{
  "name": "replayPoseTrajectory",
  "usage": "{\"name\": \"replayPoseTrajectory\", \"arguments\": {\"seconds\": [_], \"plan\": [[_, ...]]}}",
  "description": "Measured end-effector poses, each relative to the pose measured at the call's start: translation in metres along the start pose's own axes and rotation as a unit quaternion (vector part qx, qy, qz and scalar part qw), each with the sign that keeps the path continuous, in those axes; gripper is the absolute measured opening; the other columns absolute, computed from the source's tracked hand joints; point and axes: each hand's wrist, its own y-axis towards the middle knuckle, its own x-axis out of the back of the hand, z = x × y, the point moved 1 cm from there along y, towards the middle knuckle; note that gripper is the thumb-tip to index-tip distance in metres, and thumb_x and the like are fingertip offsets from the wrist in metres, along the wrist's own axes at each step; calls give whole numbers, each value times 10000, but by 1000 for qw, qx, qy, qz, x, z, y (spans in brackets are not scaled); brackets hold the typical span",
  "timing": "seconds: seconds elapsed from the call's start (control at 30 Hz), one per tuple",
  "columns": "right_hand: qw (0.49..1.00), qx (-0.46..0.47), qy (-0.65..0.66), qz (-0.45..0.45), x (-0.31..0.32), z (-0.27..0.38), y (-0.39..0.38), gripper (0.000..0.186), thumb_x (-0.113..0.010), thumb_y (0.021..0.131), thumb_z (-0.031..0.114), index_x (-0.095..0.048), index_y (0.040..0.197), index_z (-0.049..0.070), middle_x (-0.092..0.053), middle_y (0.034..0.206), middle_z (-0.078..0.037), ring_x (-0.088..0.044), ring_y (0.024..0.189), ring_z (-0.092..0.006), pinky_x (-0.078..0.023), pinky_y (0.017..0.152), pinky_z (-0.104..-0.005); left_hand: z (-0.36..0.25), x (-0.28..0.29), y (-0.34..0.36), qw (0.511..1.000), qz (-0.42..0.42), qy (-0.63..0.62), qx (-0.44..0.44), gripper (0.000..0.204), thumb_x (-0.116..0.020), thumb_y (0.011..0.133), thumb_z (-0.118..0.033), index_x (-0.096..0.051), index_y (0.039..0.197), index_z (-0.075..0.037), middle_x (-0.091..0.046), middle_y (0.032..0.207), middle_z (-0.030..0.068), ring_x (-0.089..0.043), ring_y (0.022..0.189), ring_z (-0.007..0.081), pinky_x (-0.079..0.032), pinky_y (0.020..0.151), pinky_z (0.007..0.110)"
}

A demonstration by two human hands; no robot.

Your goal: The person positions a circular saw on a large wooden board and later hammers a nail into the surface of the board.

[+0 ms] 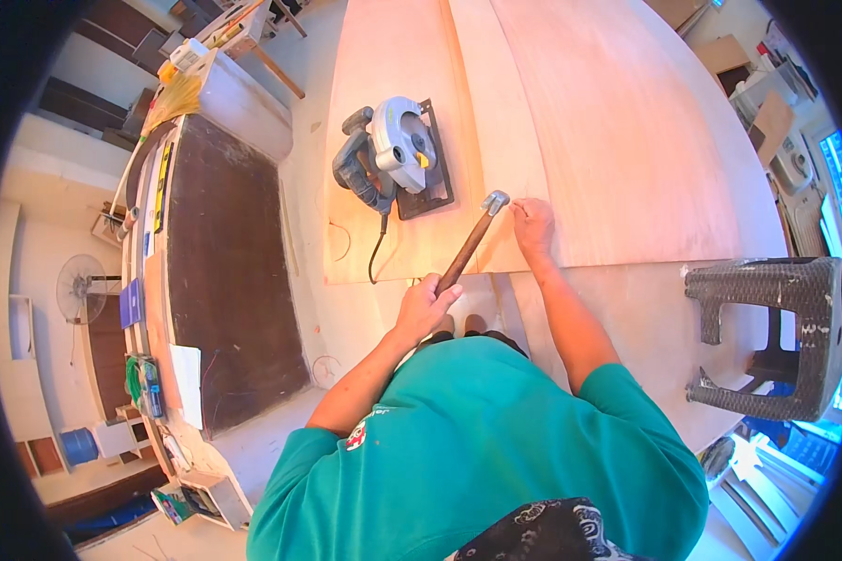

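Observation:
My left hand [430,304] grips the wooden handle of a hammer [470,245], whose metal head sits just left of my right hand [534,222]. The fingers of my right hand are pinched at the pale plywood panel [627,150], near a long seam; what they hold is too small to make out. A grey and black circular saw [393,154] rests on the panel to the upper left, its cord hanging over the near edge.
A dark-topped bench [229,271] stands at the left, with levels and tools along its side. A speckled plastic stool [791,290] is at the right. A fan [79,290], a broom [168,103] and a cluttered table [239,28] are farther off.

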Motion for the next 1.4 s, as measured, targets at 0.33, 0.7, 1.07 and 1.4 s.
{"name": "replayPoseTrajectory", "arguments": {"seconds": [0.33,0.7,1.07,1.4], "plan": [[1000,5,4,-12,5,2,0,108,-766,849,150,-754,876,46,-734,890,-124,-680,890,-330,-531,817,-433,-27,-25,30,999,-15,-37,-5,534,-649,972,-504,-581,881,18,-618,653,141,-599,579,216,-488,562,389],[1000,-14,-20,-17,-3,-12,0,74,-787,815,148,-758,831,82,-740,869,-97,-696,854,-308,-555,748,-421,-20,-30,34,998,30,-40,35,473,-656,987,-458,-589,887,0,-607,669,68,-570,608,149,-478,573,344],[999,-12,-31,-4,-3,-8,1,86,-781,821,158,-749,816,79,-728,836,-100,-690,828,-317,-543,720,-435,-4,-25,41,997,39,57,32,429,-652,989,-429,-586,922,-10,-562,685,27,-527,566,113,-463,518,306],[990,-8,-121,67,17,-9,-10,358,-695,881,172,-640,1216,62,-660,1184,-147,-607,1115,-339,-459,962,-487,-63,3,21,995,7,-93,25,443,-655,997,-425,-567,904,0,-602,679,91,-588,610,161,-483,571,350]]}}
